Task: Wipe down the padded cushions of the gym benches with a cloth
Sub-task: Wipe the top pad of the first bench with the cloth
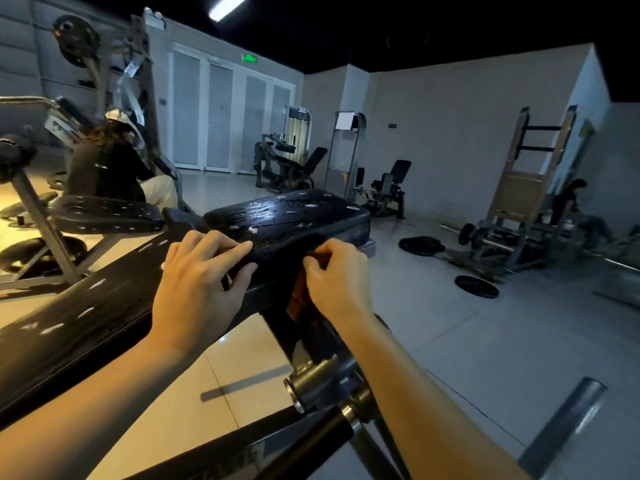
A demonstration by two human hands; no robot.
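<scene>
both hands at the near edge of the seat cushion

head view: nearest the lens, at 6 o'clock, two bare forearms reach in over the bench's steel frame (311, 379). just below centre the left hand (204, 285) lies on the near edge of the black seat cushion (291, 220), fingers fairly straight and spread on top of the padding, thumb against its side, grasping nothing. at its 3 o'clock the right hand (336, 282) has its fingers curled tight, pinching a brownish cloth (297, 299). the cloth hangs down from the cushion's near edge, between the two hands and mostly below the right one. the cushion's top shines with pale worn patches. a long black back pad (86, 317) runs off toward 8 o'clock. at 10 o'clock a person in a dark top (104, 164) sits at another machine. toward 3 o'clock two weight plates (476, 286) lie flat on the grey tiled floor, well apart from the bench.
</scene>
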